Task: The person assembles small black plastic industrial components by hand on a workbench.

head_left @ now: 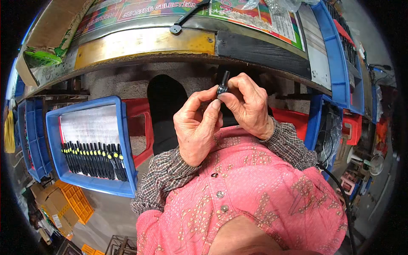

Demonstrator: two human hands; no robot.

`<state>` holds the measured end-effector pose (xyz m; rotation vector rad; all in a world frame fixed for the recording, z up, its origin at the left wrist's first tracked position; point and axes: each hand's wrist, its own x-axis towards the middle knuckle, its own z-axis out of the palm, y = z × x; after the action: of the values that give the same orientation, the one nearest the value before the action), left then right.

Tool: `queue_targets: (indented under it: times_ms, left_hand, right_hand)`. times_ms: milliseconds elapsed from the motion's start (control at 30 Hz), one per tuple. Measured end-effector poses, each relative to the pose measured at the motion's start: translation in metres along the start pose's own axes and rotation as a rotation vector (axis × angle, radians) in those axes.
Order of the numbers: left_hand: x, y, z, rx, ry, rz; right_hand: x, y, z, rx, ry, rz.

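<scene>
Between my two hands, above my lap and just in front of the bench edge, is a small black part [224, 80] with a short upright stem and a wider lower end. My left hand [197, 123] pinches its lower end from the left with thumb and forefinger. From the other side my right hand [250, 104] grips the same end, thumb in front and fingers curled behind. The fingertips cover some of the part, so its exact kind cannot be made out. On the bench edge beyond lies a long black piece [176, 29] with a flat rounded end.
Left of my lap, a blue tray [89, 189] holds a row of slim black pieces [95, 159] with yellow-green dots. A red stool [142, 127] stands beside it. The metal-and-wood bench edge [144, 44] runs across ahead. More blue trays [331, 55] stand at the right.
</scene>
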<state>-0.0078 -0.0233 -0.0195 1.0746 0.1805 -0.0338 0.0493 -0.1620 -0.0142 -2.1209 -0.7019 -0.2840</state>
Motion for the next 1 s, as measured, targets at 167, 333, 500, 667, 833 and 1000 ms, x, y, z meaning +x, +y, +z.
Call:
queue_targets:
  times_ms: [167,333,500,667,833,1000]
  left_hand:
    - [-0.002,0.005,0.002,0.022,0.021,-0.002]
    - [-0.001,0.000,0.002,0.023,-0.008,0.012]
    - [0.000,-0.002,0.005,0.041,-0.007,0.032]
    - [0.003,0.000,0.003,0.015,0.027,0.025]
    - [0.000,0.003,-0.005,0.000,0.052,0.000]
    - [-0.002,-0.004,-0.005,-0.023,-0.002,0.015]
  right_hand:
    - [0.000,0.004,0.006,-0.072,0.057,-0.121]
    - [-0.003,0.006,0.008,-0.102,0.083,-0.100]
    - [-0.004,0.011,0.009,-0.111,0.094,-0.068]
    - [0.000,0.010,0.012,-0.073,0.053,-0.045]
    - [0.005,0.000,0.008,-0.051,-0.041,-0.062]
    - [-0.004,-0.003,0.007,-0.136,-0.015,-0.077]
